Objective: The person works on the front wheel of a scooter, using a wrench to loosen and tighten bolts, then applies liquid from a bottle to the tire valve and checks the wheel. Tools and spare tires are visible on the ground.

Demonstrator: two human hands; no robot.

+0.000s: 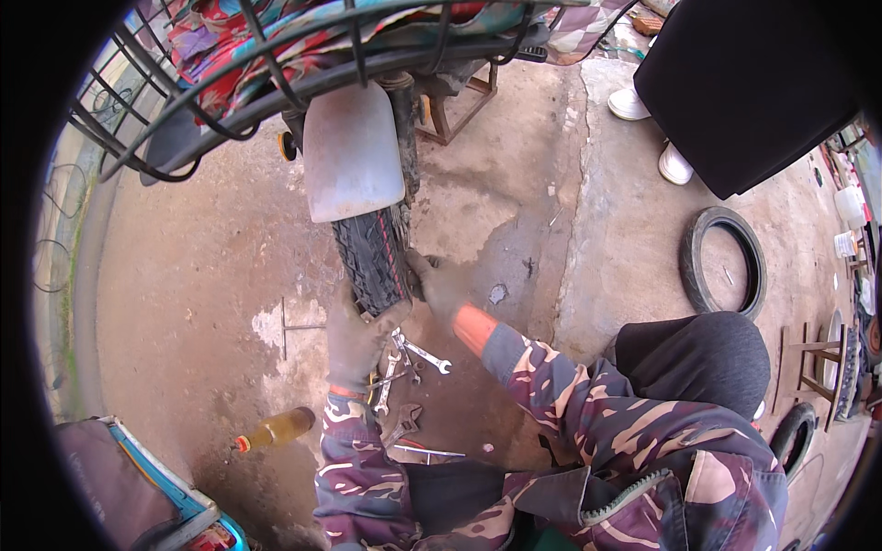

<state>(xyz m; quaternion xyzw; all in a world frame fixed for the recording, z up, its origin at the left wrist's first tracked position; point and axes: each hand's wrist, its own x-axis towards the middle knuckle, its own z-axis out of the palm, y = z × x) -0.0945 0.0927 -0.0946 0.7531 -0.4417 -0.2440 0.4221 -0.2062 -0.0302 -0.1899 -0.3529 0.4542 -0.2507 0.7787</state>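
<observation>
A black treaded tire (369, 257) with a thin red stripe sits on a wheel under a whitish front mudguard (355, 151). My left hand (359, 335), in a grey glove, grips the tire's near lower end from the left, thumb laid across the tread. On the other side, my right hand (439, 283), gloved too, holds the tire's right flank; its fingertips are partly hidden against the wheel. Just below the hands, several tools lie on the ground, among them a silver wrench (423, 353), a second wrench (389, 382) and an adjustable wrench (404, 423).
A black wire basket (266, 78) with colourful cloth hangs over the wheel. At left lie a T-shaped tool (285, 328) and a bottle of yellowish liquid (278, 429). A loose tire (695, 266) rests at right, near a person's white shoes (675, 166) and a metal stand (820, 367).
</observation>
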